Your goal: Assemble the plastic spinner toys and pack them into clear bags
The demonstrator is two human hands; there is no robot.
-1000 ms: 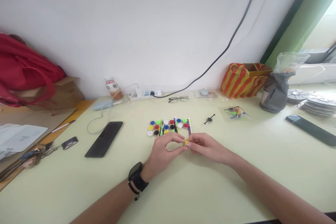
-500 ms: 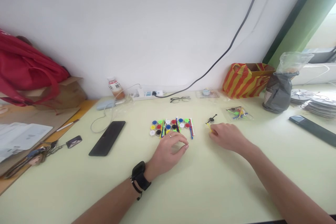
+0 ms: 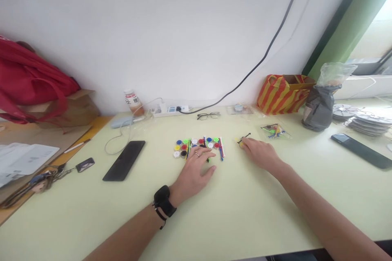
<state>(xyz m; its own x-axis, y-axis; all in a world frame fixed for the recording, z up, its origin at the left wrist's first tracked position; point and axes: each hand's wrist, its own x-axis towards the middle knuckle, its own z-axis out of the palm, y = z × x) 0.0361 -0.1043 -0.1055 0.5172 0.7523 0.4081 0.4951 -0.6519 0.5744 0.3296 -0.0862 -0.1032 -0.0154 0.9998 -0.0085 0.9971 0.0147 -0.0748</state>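
Note:
Several small round discs [image 3: 179, 142] in white, yellow, blue, red, black and green stand in rows on the table, with thin coloured arrow pointers [image 3: 221, 149] lying between and beside them. Over the front of these rows lies my left hand [image 3: 196, 173], open, fingers apart, partly hiding discs and pointers. To the right, my right hand [image 3: 261, 154] has its fingers closed in a pinch at a small yellow piece [image 3: 241, 145]. A black arrow pointer [image 3: 246, 136] shows just beyond those fingertips; the fingers hide its lower part and whatever is under it.
A clear bag of coloured pointers [image 3: 275, 131] lies at the right. Glasses [image 3: 208, 116] and a power strip [image 3: 168, 110] are by the wall. A black phone [image 3: 125, 161] lies left, a dark phone [image 3: 361, 151] right. A striped bag [image 3: 281, 94] and grey bag [image 3: 320, 108] stand behind.
My left hand's fingers have spread from a curled shape and reach over the discs. My right hand has moved slightly farther up the table, covering the black pointer's disc.

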